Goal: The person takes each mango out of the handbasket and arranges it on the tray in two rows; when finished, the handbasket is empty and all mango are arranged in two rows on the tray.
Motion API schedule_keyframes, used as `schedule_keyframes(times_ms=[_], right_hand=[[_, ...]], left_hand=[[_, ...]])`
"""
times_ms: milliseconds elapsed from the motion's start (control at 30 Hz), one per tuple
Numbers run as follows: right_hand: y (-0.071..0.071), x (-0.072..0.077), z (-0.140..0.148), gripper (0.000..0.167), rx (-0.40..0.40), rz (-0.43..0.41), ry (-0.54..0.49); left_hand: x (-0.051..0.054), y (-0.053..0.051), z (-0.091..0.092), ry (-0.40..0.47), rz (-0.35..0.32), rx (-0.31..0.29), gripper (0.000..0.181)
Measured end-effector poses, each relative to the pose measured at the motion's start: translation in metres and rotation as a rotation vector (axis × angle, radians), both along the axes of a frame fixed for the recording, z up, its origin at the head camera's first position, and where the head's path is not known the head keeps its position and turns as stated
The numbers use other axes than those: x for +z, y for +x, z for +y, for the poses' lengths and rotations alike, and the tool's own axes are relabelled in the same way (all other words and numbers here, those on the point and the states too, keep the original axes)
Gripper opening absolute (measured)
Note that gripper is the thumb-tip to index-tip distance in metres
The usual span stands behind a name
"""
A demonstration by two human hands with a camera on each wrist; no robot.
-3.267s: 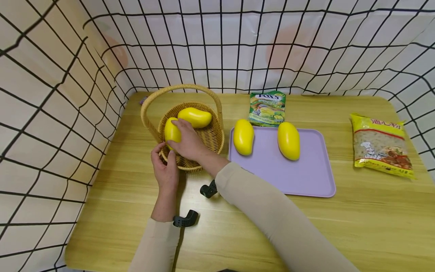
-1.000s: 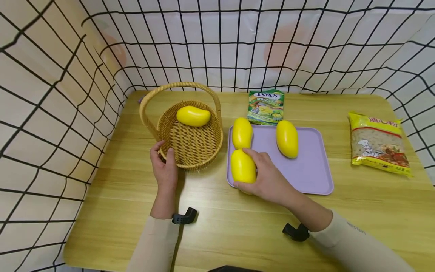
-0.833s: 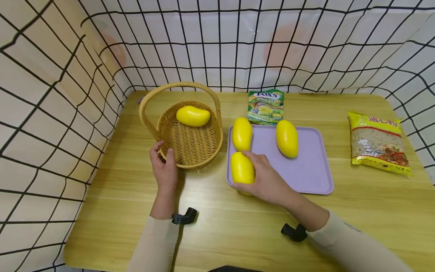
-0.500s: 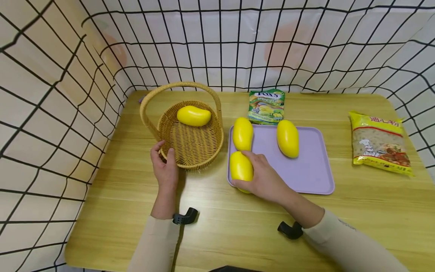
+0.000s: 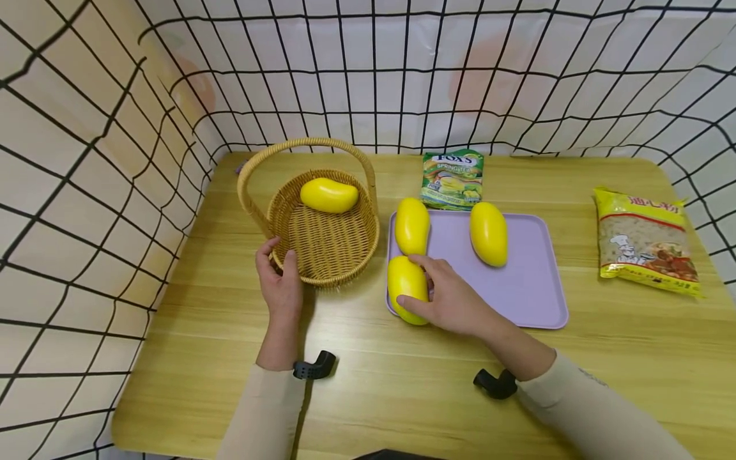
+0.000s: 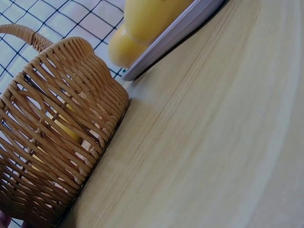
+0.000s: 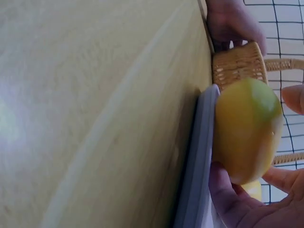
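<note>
A yellow mango [image 5: 407, 287] lies at the front left of the lilac tray [image 5: 517, 306], partly over its rim. My right hand [image 5: 457, 300] is at its right side, with fingers beside the fruit. The thumb [image 7: 293, 99] stands off it in the right wrist view. Two more mangoes lie on the tray, one at the left [image 5: 411, 225] and one at the middle [image 5: 489, 234]. My left hand [image 5: 280, 284] holds the near left rim of the wicker basket [image 5: 330, 239], thumb at the rim and fingers outside. One mango [image 5: 329, 195] lies inside, at the back.
Behind the tray lies a green candy bag [image 5: 452, 181]. A yellow food packet [image 5: 646, 243] is at the right of the wooden table [image 5: 391, 396]. Black wire mesh [image 5: 374, 76] stands behind and at both sides. The basket's arched handle [image 5: 307, 142] rises above it.
My right hand has carried a mango from the basket to the tray's front left and lowered it. Its thumb has just come away from the fruit. My left hand stays at the basket.
</note>
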State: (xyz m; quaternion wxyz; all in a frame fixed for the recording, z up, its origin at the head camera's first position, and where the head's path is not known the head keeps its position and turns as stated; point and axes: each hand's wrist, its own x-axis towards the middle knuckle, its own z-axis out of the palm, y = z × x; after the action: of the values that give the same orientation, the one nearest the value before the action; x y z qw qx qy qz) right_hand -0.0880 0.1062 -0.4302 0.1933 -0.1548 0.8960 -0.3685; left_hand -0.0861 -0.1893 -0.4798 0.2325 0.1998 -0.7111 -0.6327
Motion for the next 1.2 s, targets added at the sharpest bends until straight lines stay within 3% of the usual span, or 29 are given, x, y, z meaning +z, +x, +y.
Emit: schedule_keyframes(times_ms=[167,700,1200], right_hand=[[-0.003,0.001,0.004,0.079,0.007,-0.031,-0.04],[-0.011,-0.002,0.007,0.084,-0.013,-0.091,-0.086],[-0.011,-0.006,0.01,0.084,-0.026,-0.082,-0.081]], left_hand=[[0.001,-0.001,0.0,0.004,0.002,-0.002,0.038],[0.001,-0.002,0.001,0.018,0.031,-0.01,0.038],[0.0,-0.001,0.0,0.023,0.025,-0.019,0.04]])
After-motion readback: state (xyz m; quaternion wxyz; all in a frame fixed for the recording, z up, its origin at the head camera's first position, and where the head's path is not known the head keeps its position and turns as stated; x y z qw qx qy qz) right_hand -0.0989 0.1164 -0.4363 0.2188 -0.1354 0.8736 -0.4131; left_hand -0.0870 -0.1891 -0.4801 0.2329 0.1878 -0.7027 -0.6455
